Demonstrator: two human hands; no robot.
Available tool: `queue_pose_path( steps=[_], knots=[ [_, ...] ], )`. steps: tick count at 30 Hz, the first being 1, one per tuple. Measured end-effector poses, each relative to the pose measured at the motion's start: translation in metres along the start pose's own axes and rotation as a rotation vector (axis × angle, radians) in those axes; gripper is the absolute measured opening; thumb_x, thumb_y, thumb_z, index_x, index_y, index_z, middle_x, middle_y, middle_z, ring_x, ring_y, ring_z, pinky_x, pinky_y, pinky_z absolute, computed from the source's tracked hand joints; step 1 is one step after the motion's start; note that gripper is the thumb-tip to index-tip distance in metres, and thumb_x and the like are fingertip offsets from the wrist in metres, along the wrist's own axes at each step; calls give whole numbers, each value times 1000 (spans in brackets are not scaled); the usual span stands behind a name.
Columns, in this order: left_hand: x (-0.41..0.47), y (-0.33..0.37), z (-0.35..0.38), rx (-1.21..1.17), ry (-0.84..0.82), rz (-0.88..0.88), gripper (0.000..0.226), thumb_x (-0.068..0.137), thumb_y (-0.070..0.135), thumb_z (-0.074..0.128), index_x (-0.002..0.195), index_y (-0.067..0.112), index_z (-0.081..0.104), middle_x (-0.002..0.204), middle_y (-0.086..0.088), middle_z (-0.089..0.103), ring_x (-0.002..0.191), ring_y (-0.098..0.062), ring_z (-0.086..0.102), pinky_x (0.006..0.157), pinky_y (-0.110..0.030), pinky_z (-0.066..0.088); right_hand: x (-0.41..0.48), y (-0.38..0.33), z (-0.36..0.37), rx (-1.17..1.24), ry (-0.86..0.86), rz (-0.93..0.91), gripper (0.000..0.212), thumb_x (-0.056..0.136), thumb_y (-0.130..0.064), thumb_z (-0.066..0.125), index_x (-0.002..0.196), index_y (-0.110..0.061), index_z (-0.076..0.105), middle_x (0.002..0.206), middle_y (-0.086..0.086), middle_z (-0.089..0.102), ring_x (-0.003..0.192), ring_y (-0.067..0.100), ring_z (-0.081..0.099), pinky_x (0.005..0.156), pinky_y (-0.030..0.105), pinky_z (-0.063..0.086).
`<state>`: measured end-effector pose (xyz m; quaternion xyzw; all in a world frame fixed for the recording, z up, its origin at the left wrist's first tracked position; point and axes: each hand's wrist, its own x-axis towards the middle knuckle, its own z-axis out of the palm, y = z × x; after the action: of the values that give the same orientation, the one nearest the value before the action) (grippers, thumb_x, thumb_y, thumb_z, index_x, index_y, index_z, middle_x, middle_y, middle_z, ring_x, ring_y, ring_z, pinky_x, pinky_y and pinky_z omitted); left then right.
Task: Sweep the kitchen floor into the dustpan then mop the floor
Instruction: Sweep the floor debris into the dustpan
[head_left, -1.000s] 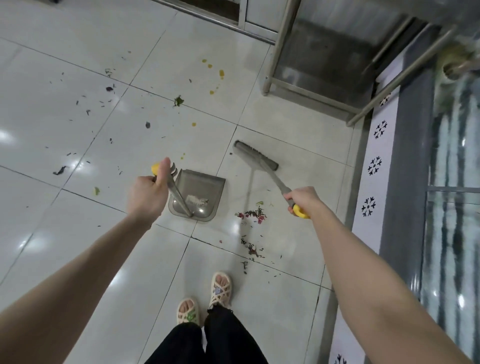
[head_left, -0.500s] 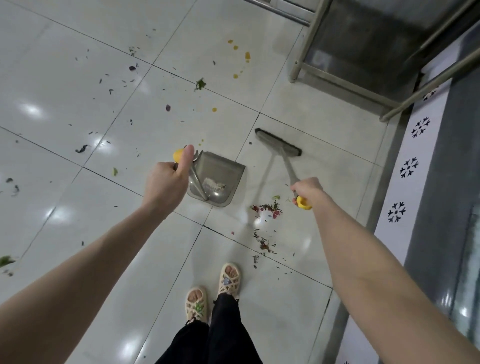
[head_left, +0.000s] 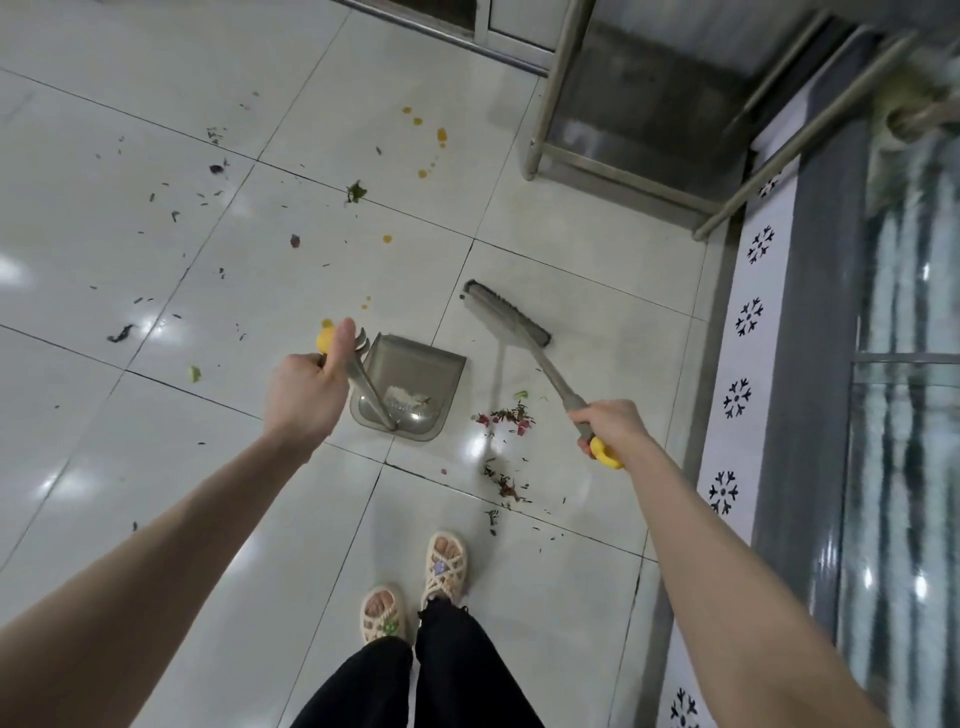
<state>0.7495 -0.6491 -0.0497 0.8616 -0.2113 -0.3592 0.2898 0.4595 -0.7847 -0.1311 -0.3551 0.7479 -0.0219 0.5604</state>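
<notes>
Steel rack legs stand near snowflake-patterned wall tiles — woven sandals below.

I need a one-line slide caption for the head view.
Left hand holds the dustpan, right hand the broom, a debris pile between them on the tiled floor.

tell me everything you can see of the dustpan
The dustpan is a grey, translucent-looking plastic scoop on the tiles, its straight lip pointing away from the person, rounded back nearest. A pale clump of sweepings lies inside. A long grey handle rises from the back to a yellow tip, gripped by the left hand.
</notes>
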Motion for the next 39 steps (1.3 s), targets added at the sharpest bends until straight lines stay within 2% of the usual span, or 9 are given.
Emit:
queue_pose_path(
  steps=[5, 10, 12, 16, 24, 28, 33, 36, 39],
  knots=[
    [4, -8, 6, 59, 32, 5, 67, 85, 75, 34, 72, 11, 50, 66, -10, 39, 59, -22, 38, 54, -30, 30, 37, -34, 31, -105, 43, -79, 8, 85, -2, 62, 92, 2, 62, 74, 15, 58, 27, 18, 52, 33, 18, 43],
    [6, -9, 14, 53, 48, 9, 65, 85, 73, 35, 71, 11, 47, 66, -9, 37, 59, -22, 36, 53, -31, 27, 60, -30, 54, -191, 14, -67, 28, 86, -7, 59, 113, 2, 60, 77, 13, 62, 50, 25, 60, 62, 39, 59],
    [4, -10, 14, 54, 45, 19, 65, 86, 72, 35, 71, 11, 48, 65, -10, 37, 59, -22, 36, 54, -32, 28, 49, -18, 54, -231, -3, -35, 20, 89, -8, 57, 108, -1, 56, 81, 13, 59, 52, 25, 60, 61, 37, 59],
    [-2, -14, 9, 89, 53, 36, 67, 89, 70, 35, 69, 8, 50, 63, -11, 40, 58, -23, 39, 52, -30, 28, 22, 11, 37, -261, -45, 33, 6, 91, -4, 56, 91, -1, 51, 88, 15, 53, 57, 25, 55, 36, 21, 44],
    [-34, -19, -7, 11, 11, 47, 70, 90, 68, 37, 61, 6, 49, 63, -11, 42, 61, -24, 40, 59, -34, 35, -23, 21, -17, -83, -36, 27, 20, 87, -4, 65, 75, -1, 49, 83, 14, 50, 54, 23, 51, 35, 17, 43],
    [-36, -27, -14, -6, 33, 44, 69, 90, 69, 37, 66, 5, 49, 56, -7, 43, 57, -23, 40, 56, -33, 35, -11, 17, 6, -116, 6, -10, 9, 87, -3, 62, 89, 2, 55, 91, 16, 54, 48, 23, 52, 38, 20, 42],
    [-33, -37, -13, -19, 56, 54, 67, 93, 63, 39, 62, 4, 49, 57, -7, 42, 54, -24, 40, 57, -31, 35, 13, 9, 42, -203, 46, -65, 24, 84, -5, 60, 107, 3, 60, 94, 17, 62, 58, 28, 59, 69, 41, 60],
    [-30, -42, -11, -12, 54, 82, 67, 92, 65, 39, 64, 5, 49, 57, -9, 41, 54, -23, 40, 57, -33, 36, 2, 16, 50, -273, 25, -45, 12, 90, -5, 54, 102, -2, 52, 82, 12, 54, 52, 23, 56, 55, 32, 55],
    [-31, -49, -13, 8, 29, 90, 72, 82, 76, 37, 66, 7, 51, 61, -11, 40, 55, -23, 41, 56, -34, 36, -15, 31, 42, -333, -7, 3, 14, 91, -4, 54, 103, -4, 48, 94, 13, 52, 53, 22, 56, 45, 25, 49]
  ],
)
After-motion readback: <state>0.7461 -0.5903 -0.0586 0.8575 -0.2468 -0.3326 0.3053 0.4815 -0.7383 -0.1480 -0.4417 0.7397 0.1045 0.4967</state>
